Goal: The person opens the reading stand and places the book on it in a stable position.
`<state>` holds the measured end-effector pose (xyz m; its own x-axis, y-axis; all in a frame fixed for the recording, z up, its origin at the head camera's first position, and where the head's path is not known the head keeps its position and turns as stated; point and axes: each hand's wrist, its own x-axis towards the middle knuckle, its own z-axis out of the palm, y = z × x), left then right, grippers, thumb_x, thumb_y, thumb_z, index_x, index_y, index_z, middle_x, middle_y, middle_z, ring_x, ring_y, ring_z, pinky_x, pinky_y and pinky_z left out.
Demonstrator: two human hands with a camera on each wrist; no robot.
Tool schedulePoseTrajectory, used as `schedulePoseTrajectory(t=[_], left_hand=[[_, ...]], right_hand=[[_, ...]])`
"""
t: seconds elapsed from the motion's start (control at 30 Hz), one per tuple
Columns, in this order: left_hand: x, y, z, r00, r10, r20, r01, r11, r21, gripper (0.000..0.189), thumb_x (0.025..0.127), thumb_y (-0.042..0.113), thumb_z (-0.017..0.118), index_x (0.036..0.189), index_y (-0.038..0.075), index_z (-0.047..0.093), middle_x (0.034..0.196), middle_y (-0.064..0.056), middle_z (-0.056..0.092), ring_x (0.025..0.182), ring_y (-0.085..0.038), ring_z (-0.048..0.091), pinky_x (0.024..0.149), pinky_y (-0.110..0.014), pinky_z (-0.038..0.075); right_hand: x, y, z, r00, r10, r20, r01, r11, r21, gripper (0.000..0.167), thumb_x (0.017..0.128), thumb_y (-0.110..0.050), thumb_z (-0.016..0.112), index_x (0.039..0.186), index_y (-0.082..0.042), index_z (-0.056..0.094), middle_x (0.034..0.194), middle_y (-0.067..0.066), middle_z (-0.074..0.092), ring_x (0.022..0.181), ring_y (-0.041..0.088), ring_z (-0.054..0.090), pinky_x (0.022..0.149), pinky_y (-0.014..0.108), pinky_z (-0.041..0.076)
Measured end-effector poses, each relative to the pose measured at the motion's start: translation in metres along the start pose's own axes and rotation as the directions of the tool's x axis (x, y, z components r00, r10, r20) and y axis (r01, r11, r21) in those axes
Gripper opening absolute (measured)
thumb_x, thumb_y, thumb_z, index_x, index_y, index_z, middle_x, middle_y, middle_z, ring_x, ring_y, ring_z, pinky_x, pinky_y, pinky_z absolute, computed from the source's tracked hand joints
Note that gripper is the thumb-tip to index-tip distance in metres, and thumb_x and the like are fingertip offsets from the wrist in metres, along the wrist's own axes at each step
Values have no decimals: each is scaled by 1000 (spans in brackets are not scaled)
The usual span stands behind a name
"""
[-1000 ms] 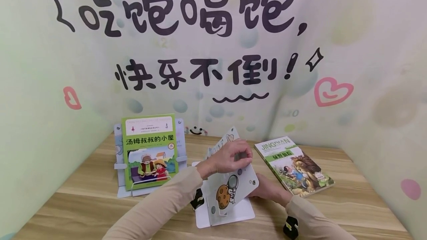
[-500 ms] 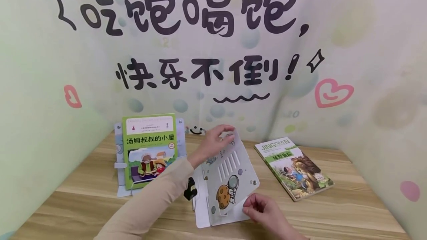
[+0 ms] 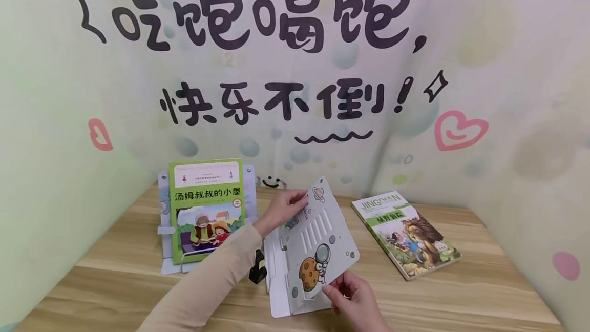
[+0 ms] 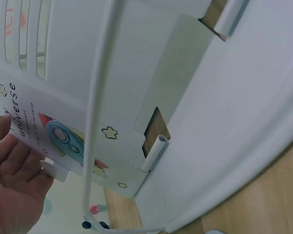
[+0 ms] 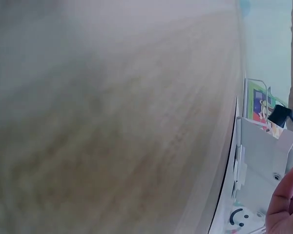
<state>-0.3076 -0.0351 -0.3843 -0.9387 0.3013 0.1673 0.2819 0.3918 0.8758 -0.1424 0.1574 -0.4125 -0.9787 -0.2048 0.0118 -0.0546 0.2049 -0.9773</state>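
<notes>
A white book stand (image 3: 321,245) with an astronaut-and-planet print stands tilted up on its flat base near the table's front. My left hand (image 3: 283,211) grips the panel's left edge; in the left wrist view that hand (image 4: 14,180) has its thumb on the printed side, close to a small white side clip (image 4: 54,169). My right hand (image 3: 357,298) pinches the lower right edge of the panel, thumb in front. Part of the right hand (image 5: 285,204) shows at the right wrist view's edge, beside a white bracket (image 5: 283,144). The right fingertips are partly hidden.
At the back left, a second book stand (image 3: 249,183) holds a green storybook (image 3: 207,183) upright. Another book (image 3: 407,232) with a lion cover lies flat on the wooden table (image 3: 484,281) to the right. A printed curtain wall (image 3: 276,158) closes off the back.
My left hand has come down from the panel's top to its left edge. From behind the panel, my right hand has come round to its lower right edge.
</notes>
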Motion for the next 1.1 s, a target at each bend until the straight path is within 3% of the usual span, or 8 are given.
schedulePoseTrajectory(t=[0.23, 0.33, 0.47, 0.57, 0.73, 0.97, 1.1], left_hand=[[-4, 0, 1, 999, -21, -42, 20, 1000, -14, 35, 96, 21, 53, 129, 9, 55, 122, -8, 63, 107, -20, 60, 92, -33, 50], [-6, -1, -1, 994, -50, -94, 49, 999, -6, 36, 96, 20, 53, 130, 7, 54, 123, -10, 62, 109, -22, 60, 92, -34, 50], [-9, -2, -4, 978, -98, -187, 99, 995, -1, 38, 94, 16, 56, 130, 5, 53, 123, -12, 62, 110, -24, 60, 93, -34, 50], [-12, -3, -6, 962, -132, -240, 131, 991, -22, 39, 93, 11, 56, 131, 4, 52, 125, -14, 60, 112, -25, 59, 94, -34, 49], [-18, -4, -7, 933, -179, -311, 166, 984, -70, 39, 91, 4, 56, 130, 6, 53, 127, -13, 60, 114, -25, 59, 95, -34, 49], [-25, -9, -7, 907, -141, -397, 136, 990, -40, 39, 87, -1, 59, 126, 2, 57, 122, -15, 62, 110, -27, 61, 90, -33, 51], [-30, -11, -8, 889, -148, -433, 157, 988, -16, 39, 86, 0, 61, 125, 5, 58, 120, -13, 63, 108, -26, 63, 89, -34, 52]], right_hand=[[0, -2, -8, 999, 40, -33, -41, 999, -25, 21, 88, -13, 64, 92, 6, 56, 73, 8, 58, 59, 9, 55, 57, 24, 53], [3, 0, -18, 994, -20, -103, 14, 998, -57, 16, 88, -8, 63, 85, 7, 55, 69, 9, 59, 57, 9, 56, 55, 26, 54], [17, 5, -37, 971, -82, -227, 68, 995, -67, 9, 86, 1, 62, 82, 7, 57, 65, 8, 59, 56, 10, 58, 54, 28, 55], [35, 7, -54, 955, -81, -284, 65, 996, -68, 5, 86, 3, 61, 86, 8, 59, 73, 10, 62, 62, 12, 60, 58, 30, 57], [65, 8, -79, 950, -81, -303, 44, 991, -128, 10, 89, 1, 58, 95, 9, 59, 84, 17, 64, 70, 12, 63, 65, 32, 58], [105, 4, -92, 938, -60, -340, -19, 975, -223, 17, 93, -6, 57, 104, 7, 57, 88, 14, 63, 68, 8, 60, 64, 25, 57], [123, 3, -92, 932, -70, -354, -32, 961, -274, 16, 92, -7, 57, 103, 5, 58, 87, 16, 63, 67, 8, 58, 61, 22, 55]])
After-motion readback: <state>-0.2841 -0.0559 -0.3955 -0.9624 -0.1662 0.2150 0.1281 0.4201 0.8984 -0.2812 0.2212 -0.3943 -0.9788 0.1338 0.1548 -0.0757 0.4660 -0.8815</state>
